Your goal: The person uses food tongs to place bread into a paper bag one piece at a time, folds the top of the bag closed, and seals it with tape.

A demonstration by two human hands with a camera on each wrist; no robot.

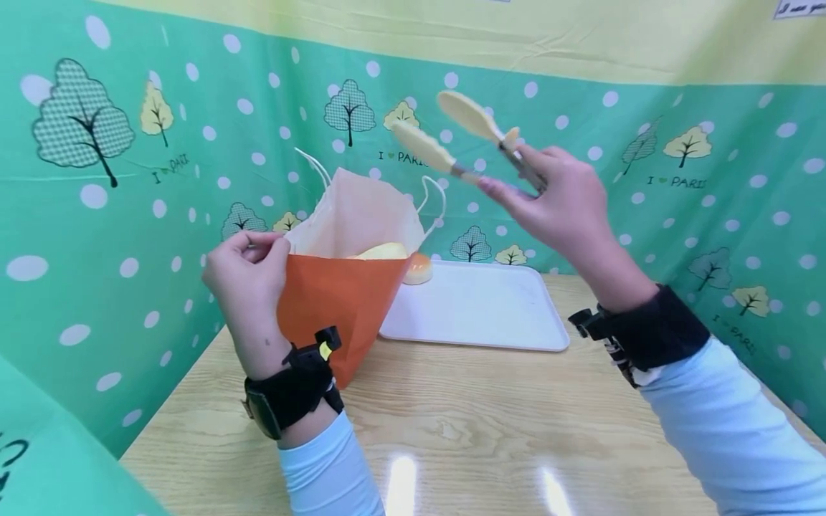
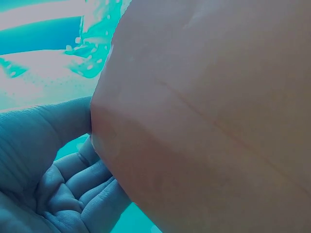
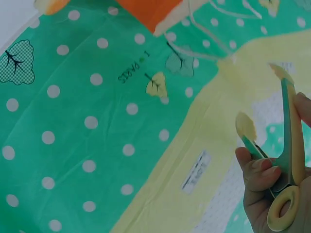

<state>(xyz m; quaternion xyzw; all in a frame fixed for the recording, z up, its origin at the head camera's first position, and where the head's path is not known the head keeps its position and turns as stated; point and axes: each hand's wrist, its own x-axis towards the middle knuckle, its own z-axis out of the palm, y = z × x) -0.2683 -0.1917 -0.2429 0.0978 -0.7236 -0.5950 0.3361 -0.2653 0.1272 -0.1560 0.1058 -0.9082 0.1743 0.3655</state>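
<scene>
My left hand pinches the left edge of an orange paper bag between thumb and fingers. The bag stands tilted with its mouth open, showing a pale inside and white cord handles. Inside, a pale yellow bread-like piece peeks over the front rim. In the left wrist view the thumb lies against the bag's edge. Raised to the right of the bag, my right hand holds a pair of food tongs. Their cream oval tips are spread apart with nothing between them. The right wrist view shows the tongs' ring end.
Behind the bag lies a white tray on the wooden table. One round golden-topped bun sits at the tray's back left, partly hidden by the bag. A green patterned curtain encloses the back and sides.
</scene>
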